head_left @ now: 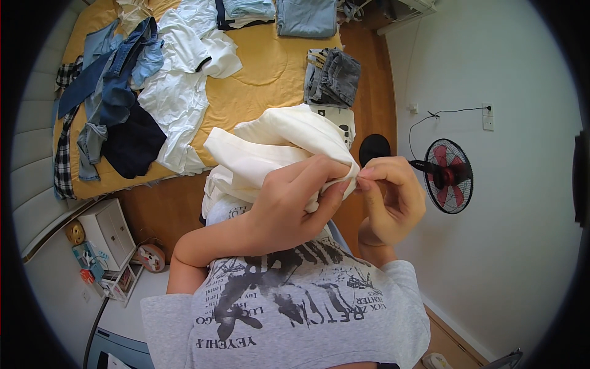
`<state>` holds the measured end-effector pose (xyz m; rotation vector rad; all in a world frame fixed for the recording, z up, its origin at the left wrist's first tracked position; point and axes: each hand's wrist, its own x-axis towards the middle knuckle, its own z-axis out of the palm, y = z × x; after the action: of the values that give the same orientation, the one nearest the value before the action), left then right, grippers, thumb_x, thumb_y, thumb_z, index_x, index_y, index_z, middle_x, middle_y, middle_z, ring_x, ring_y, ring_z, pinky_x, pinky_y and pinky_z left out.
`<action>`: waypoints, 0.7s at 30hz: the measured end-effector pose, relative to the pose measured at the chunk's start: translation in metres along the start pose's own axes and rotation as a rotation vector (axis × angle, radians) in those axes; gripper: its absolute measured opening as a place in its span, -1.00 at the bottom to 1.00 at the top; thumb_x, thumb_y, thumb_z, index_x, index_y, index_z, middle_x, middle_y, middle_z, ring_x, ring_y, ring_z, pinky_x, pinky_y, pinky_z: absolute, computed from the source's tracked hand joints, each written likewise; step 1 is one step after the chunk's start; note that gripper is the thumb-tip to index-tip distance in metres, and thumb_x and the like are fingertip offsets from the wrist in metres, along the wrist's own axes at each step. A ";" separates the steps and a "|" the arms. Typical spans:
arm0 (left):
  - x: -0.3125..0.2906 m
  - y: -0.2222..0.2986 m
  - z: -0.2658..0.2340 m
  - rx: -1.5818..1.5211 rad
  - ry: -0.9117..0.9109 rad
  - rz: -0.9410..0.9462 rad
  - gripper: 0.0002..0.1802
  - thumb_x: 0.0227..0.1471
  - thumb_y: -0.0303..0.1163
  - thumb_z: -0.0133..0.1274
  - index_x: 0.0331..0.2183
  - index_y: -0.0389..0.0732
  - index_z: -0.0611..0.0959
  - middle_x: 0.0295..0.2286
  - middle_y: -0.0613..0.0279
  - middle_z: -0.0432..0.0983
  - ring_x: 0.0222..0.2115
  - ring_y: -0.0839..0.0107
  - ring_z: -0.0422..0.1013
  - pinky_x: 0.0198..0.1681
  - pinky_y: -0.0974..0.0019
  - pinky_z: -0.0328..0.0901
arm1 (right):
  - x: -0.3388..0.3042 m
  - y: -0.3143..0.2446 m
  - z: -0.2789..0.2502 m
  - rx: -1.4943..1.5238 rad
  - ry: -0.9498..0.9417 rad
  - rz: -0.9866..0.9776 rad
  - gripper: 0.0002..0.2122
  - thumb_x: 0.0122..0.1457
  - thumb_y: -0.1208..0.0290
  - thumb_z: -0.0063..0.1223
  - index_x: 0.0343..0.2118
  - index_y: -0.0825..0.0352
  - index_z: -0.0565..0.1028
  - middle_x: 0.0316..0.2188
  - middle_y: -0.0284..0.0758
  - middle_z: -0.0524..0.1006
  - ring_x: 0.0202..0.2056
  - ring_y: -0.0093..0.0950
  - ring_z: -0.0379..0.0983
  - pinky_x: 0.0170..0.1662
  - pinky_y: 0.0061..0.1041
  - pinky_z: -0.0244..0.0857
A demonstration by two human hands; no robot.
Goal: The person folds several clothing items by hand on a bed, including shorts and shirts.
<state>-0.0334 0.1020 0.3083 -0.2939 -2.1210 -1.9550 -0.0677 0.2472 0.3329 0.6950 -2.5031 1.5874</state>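
Cream-white trousers (279, 132) hang bunched in front of my body, with two leg-like folds spreading over the bed's edge. My left hand (292, 203) is closed on one edge of the cloth, thumb pressed against bent fingers. Close beside it, my right hand (393, 197) pinches the same edge between thumb and forefinger, its other fingers curled in. The two sets of fingertips nearly touch. Whatever small detail lies between them is hidden. The lower part of the trousers falls behind my left hand and forearm.
A bed with a yellow cover (258, 61) lies ahead. On it are loose jeans (120, 74), white clothes (178, 92), a dark navy garment (135, 144), folded grey jeans (335, 77) and folded blue clothing (306, 17). A fan (448, 176) stands at right; a white cabinet (107, 230) at left.
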 end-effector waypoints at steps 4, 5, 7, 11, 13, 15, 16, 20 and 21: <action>0.000 -0.001 0.002 0.040 0.027 0.032 -0.86 -0.20 -0.63 -0.03 -0.45 -0.30 0.42 -0.63 0.16 0.33 -0.66 0.32 0.33 -0.63 0.38 0.20 | 0.000 0.001 0.001 0.009 0.013 0.010 -0.84 -0.22 0.72 0.07 -0.50 0.43 0.43 -0.56 -0.26 0.45 -0.50 -0.45 0.38 -0.41 -0.61 0.25; 0.000 -0.001 0.002 0.040 0.028 0.032 -0.86 -0.20 -0.63 -0.03 -0.45 -0.30 0.42 -0.63 0.16 0.33 -0.66 0.32 0.33 -0.63 0.38 0.20 | -0.001 0.001 0.001 -0.001 0.011 0.001 -0.85 -0.22 0.73 0.07 -0.50 0.43 0.43 -0.56 -0.26 0.45 -0.50 -0.45 0.38 -0.42 -0.61 0.26; -0.001 0.000 0.002 0.092 0.043 0.065 -0.83 -0.23 -0.65 -0.02 -0.45 -0.30 0.42 -0.64 0.16 0.32 -0.66 0.32 0.32 -0.63 0.38 0.19 | 0.000 0.001 0.002 -0.010 0.008 -0.008 -0.85 -0.22 0.73 0.07 -0.50 0.43 0.43 -0.56 -0.26 0.45 -0.50 -0.45 0.38 -0.43 -0.62 0.26; -0.002 -0.003 0.003 0.130 0.072 0.099 -0.81 -0.26 -0.65 -0.02 -0.45 -0.30 0.43 -0.65 0.17 0.31 -0.66 0.31 0.31 -0.62 0.36 0.20 | 0.000 0.002 0.003 -0.076 -0.025 -0.078 -0.83 -0.21 0.76 0.05 -0.49 0.44 0.43 -0.55 -0.24 0.45 -0.50 -0.44 0.40 -0.44 -0.61 0.28; -0.002 -0.004 0.004 0.225 0.099 0.149 -0.81 -0.27 -0.64 -0.02 -0.45 -0.30 0.43 -0.65 0.17 0.30 -0.66 0.30 0.30 -0.62 0.35 0.20 | -0.001 0.002 0.005 -0.087 -0.028 -0.093 -0.83 -0.21 0.76 0.04 -0.48 0.44 0.42 -0.55 -0.24 0.46 -0.50 -0.43 0.40 -0.44 -0.61 0.28; -0.002 -0.005 0.003 0.234 0.091 0.141 -0.81 -0.27 -0.63 -0.02 -0.45 -0.29 0.43 -0.65 0.18 0.30 -0.66 0.30 0.30 -0.61 0.35 0.21 | 0.000 0.003 0.007 -0.114 -0.032 -0.101 -0.83 -0.20 0.77 0.02 -0.47 0.45 0.41 -0.54 -0.24 0.46 -0.49 -0.42 0.41 -0.43 -0.60 0.29; -0.002 -0.006 0.003 0.243 0.083 0.134 -0.81 -0.27 -0.63 -0.02 -0.45 -0.29 0.43 -0.64 0.18 0.31 -0.65 0.30 0.30 -0.60 0.35 0.21 | -0.001 0.004 0.008 -0.114 -0.033 -0.100 -0.83 -0.20 0.77 0.02 -0.47 0.45 0.41 -0.54 -0.24 0.46 -0.49 -0.42 0.41 -0.43 -0.60 0.29; -0.001 -0.006 0.003 0.208 0.097 0.123 -0.81 -0.27 -0.64 -0.02 -0.45 -0.30 0.43 -0.64 0.18 0.31 -0.66 0.30 0.31 -0.61 0.36 0.21 | -0.003 0.006 0.010 -0.030 -0.008 -0.021 -0.85 -0.16 0.76 0.01 -0.46 0.46 0.39 -0.54 -0.23 0.46 -0.51 -0.47 0.41 -0.43 -0.64 0.29; -0.001 -0.006 0.002 0.190 0.092 0.113 -0.81 -0.27 -0.64 -0.02 -0.45 -0.30 0.43 -0.64 0.18 0.32 -0.66 0.31 0.31 -0.62 0.36 0.21 | -0.003 0.006 0.010 0.007 0.000 0.000 -0.86 -0.14 0.75 0.00 -0.46 0.46 0.39 -0.54 -0.23 0.46 -0.52 -0.50 0.41 -0.44 -0.65 0.29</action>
<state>-0.0341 0.1033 0.3019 -0.2753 -2.1612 -1.6585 -0.0659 0.2412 0.3227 0.6963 -2.4993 1.5963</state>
